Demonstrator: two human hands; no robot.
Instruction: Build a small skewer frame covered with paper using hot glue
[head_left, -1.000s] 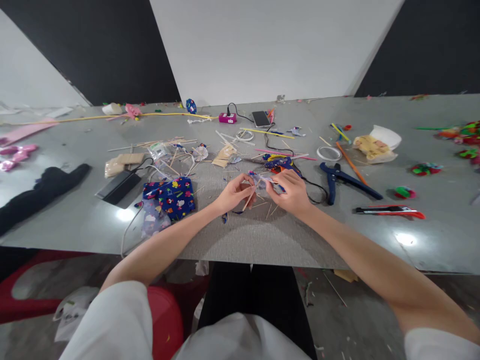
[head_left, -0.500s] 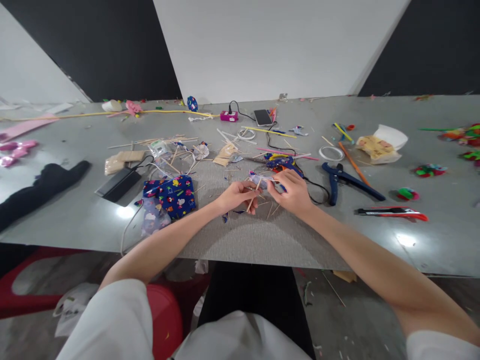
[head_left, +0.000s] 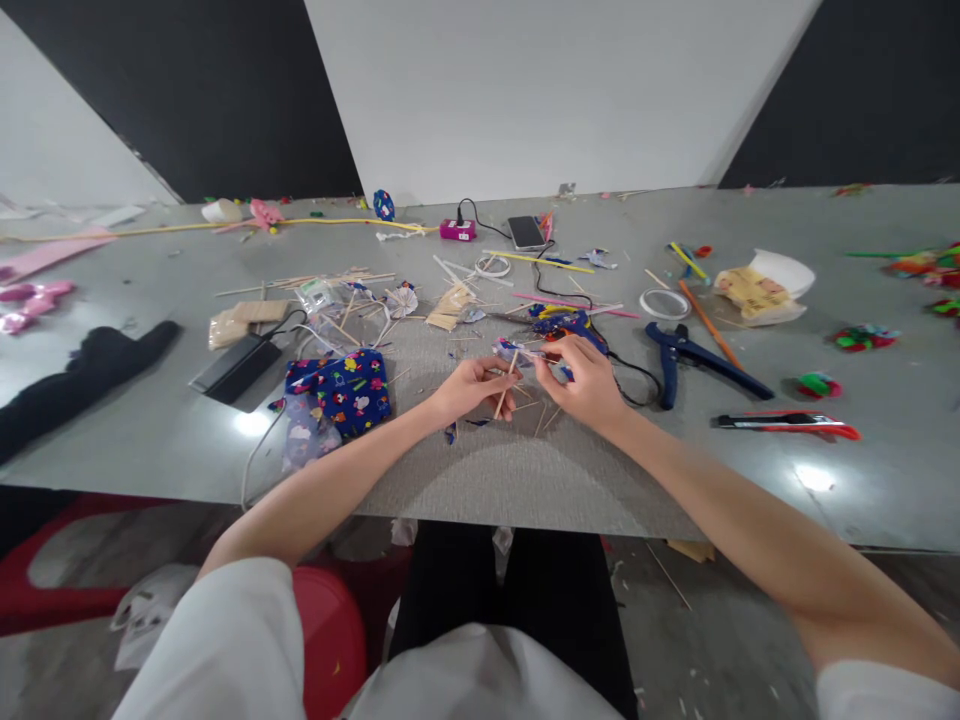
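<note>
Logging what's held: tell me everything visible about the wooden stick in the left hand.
The wooden stick is thin, straight and pale, apparently bare wood. Its upper end leans right in the view. The left hand holds it over the gray table. Near its top is patterned fabric; whether they touch is unclear.

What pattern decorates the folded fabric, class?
The folded fabric shows small multicoloured figures on dark blue, best in the head view.

Room along near table edge (head_left: 525, 515); blue cutter (head_left: 705, 365) obstructs beside right hand (head_left: 583, 382)
</note>
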